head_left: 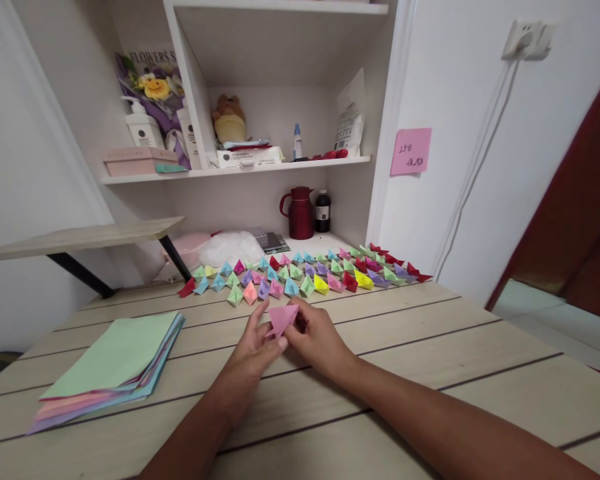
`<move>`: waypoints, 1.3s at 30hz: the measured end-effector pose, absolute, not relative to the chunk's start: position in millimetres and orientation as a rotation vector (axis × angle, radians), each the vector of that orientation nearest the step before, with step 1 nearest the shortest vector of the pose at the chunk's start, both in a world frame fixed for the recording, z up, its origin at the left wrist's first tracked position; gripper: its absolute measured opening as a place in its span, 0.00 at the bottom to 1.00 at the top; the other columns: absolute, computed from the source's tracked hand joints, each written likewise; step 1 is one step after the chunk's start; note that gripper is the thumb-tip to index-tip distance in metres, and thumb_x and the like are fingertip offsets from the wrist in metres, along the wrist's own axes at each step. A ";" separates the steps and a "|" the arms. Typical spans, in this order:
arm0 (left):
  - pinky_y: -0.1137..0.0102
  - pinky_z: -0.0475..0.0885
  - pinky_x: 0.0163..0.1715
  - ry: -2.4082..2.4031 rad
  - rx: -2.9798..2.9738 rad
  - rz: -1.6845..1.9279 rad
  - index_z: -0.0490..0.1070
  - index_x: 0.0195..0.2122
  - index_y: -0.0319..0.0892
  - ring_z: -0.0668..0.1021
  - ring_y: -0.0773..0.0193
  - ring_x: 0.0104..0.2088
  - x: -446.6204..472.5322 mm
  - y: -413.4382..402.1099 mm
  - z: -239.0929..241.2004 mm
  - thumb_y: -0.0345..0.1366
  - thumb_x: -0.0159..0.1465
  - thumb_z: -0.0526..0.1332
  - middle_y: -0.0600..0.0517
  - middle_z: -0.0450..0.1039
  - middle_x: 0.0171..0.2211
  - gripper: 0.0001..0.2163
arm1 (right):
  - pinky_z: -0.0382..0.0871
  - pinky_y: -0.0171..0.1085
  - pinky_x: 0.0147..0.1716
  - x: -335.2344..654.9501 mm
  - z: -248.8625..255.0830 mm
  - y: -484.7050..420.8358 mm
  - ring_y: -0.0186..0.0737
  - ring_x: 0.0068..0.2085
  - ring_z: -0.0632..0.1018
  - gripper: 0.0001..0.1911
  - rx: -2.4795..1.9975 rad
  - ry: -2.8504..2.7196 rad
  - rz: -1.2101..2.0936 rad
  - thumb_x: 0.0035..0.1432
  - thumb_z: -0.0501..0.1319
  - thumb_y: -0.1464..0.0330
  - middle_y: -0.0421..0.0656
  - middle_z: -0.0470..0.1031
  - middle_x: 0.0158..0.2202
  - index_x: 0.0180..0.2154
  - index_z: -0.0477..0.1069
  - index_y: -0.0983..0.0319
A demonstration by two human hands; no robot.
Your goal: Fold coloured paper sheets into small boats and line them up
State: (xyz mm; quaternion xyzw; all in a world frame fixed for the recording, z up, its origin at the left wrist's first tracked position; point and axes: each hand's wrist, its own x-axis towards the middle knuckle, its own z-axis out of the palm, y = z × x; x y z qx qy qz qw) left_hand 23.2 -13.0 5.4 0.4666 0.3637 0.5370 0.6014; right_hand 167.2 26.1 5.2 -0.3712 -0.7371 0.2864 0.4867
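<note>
A small piece of folded pink paper [282,319], roughly triangular, is held up between my two hands just above the table. My right hand [323,339] pinches its right side, with the fingers curled behind it. At the lower left edge, my left hand [253,353] grips it between thumb and bent fingers while the index finger points upward. Beyond my hands stand several rows of small folded paper boats [291,287] in many colours. To the left lies a stack of coloured paper sheets [113,350], light green on top.
The slatted wooden table [430,373] backs onto a white shelf unit [280,172]. A dark red jug [301,213] and a dark bottle [323,211] stand behind the boats. A small raised wooden stand [85,235] is at the left. A pink note [411,152] sticks to the wall.
</note>
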 end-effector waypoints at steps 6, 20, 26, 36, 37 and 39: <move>0.70 0.68 0.46 0.863 1.025 1.296 0.72 0.47 0.40 0.77 0.64 0.40 25.0 -15.9 8.5 0.38 0.56 0.68 0.48 0.77 0.39 0.18 | 0.54 0.29 0.23 166.5 5.7 18.2 0.31 0.23 0.63 0.05 -0.897 -1.925 0.535 0.53 0.58 0.70 0.34 0.64 0.21 0.28 0.60 0.60; 0.67 0.70 0.40 1.118 1.217 1.374 0.67 0.44 0.41 0.77 0.63 0.36 21.5 -9.2 3.2 0.40 0.59 0.64 0.49 0.73 0.35 0.15 | 0.57 0.29 0.26 166.9 1.9 23.5 0.32 0.25 0.65 0.05 -0.783 -1.910 0.625 0.54 0.58 0.70 0.35 0.65 0.24 0.29 0.61 0.60; 0.61 0.65 0.47 1.739 1.937 1.791 0.66 0.36 0.45 0.72 0.56 0.46 22.7 -7.7 5.5 0.34 0.53 0.66 0.50 0.67 0.42 0.12 | 0.55 0.30 0.25 161.8 -4.5 26.8 0.32 0.24 0.63 0.06 -0.955 -1.958 0.622 0.53 0.57 0.70 0.34 0.64 0.21 0.26 0.59 0.60; 0.70 0.67 0.34 1.459 1.909 1.157 0.67 0.35 0.44 0.75 0.63 0.32 13.1 0.3 -7.0 0.35 0.64 0.51 0.54 0.72 0.29 0.06 | 0.53 0.30 0.26 164.2 -12.7 36.0 0.33 0.26 0.67 0.03 -1.189 -2.091 0.467 0.49 0.57 0.71 0.36 0.68 0.23 0.27 0.62 0.59; 0.70 0.67 0.33 1.444 1.910 1.140 0.67 0.35 0.44 0.74 0.64 0.30 11.7 0.7 -7.4 0.36 0.64 0.51 0.54 0.71 0.28 0.07 | 0.53 0.31 0.26 164.4 -12.9 36.6 0.33 0.26 0.67 0.03 -1.203 -2.097 0.451 0.50 0.57 0.71 0.37 0.69 0.23 0.27 0.62 0.59; 0.71 0.67 0.32 1.413 1.905 1.113 0.67 0.36 0.43 0.74 0.64 0.30 10.5 0.4 -7.1 0.39 0.64 0.52 0.55 0.71 0.27 0.07 | 0.53 0.31 0.26 164.6 -12.9 37.1 0.34 0.26 0.68 0.02 -1.218 -2.112 0.430 0.51 0.57 0.70 0.38 0.70 0.24 0.28 0.63 0.59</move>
